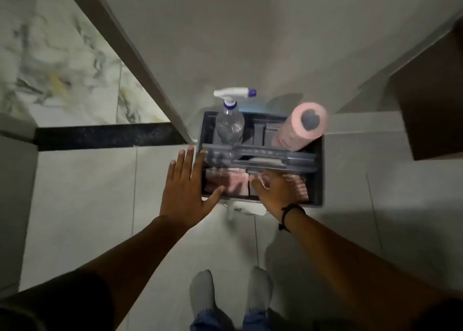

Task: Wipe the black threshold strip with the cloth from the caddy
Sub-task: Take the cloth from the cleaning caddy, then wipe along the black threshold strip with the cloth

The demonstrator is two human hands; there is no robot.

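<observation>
Pink cloth (231, 181) under right hand (274, 189), grip unclear; left hand (186, 183) spread; labels illegible.

The right hand (271, 188) covers part of the pink cloth (229, 181) in the caddy (318, 180), its fingertips blurred. At the frame's left, the wall hides the black strip's (107, 136) end.

no readable text anywhere, faint marks on the pink roll (299, 127), perhaps print, too blurred to read
</observation>
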